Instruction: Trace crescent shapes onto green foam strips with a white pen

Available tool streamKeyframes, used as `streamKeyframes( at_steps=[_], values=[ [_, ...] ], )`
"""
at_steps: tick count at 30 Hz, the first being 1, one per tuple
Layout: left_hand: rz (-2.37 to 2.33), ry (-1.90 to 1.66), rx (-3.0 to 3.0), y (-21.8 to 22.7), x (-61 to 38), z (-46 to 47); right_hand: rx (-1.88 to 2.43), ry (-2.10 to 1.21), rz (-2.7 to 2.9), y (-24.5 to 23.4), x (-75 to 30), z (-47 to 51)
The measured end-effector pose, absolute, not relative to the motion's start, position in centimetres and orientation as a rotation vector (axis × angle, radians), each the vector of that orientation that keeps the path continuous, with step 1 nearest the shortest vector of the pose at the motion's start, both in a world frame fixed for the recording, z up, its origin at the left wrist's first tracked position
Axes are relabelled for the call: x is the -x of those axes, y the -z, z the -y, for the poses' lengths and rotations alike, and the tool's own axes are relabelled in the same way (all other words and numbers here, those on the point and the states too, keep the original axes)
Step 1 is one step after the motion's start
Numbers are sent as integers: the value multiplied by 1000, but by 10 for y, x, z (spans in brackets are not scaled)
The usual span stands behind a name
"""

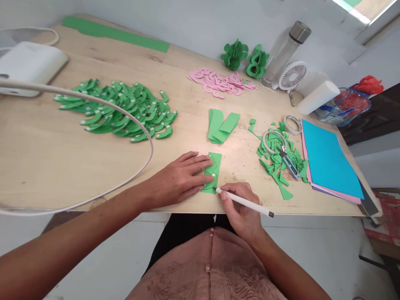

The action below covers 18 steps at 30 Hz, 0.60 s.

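Observation:
Near the table's front edge lies a green paper strip (215,160), with a curved green paper cutout (210,180) flat on top of it. My left hand (179,178) rests with its fingers stretched out, the fingertips pressing on the cutout and strip. In my right hand (240,208) is a white pen (246,202), gripped near its tip, which touches the lower right edge of the green paper. Just beyond, more green paper strips (221,127) lie fanned in a small stack.
A pile of green cutouts (121,108) lies left, behind a white cable (137,121). Pink cutouts (221,82), green paper balls (234,55), a bottle (283,54) and a fan (292,76) stand further back. Right are green scraps (275,166), snips (290,162), tape (293,125) and blue sheets (331,158).

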<state>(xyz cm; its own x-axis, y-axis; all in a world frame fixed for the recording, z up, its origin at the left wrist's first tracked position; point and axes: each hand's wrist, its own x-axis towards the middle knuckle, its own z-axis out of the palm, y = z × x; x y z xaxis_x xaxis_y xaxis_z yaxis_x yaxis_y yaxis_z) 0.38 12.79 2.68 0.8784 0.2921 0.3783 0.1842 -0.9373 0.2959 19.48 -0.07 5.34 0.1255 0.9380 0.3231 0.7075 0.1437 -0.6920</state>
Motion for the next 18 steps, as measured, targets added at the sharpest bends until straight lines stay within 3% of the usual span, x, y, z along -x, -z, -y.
streamKeyframes(
  at_steps=[18],
  values=[
    [-348,-639,-2798,-25,-4,-129,1672,-310,1561,-52,-195,-1]
  ],
)
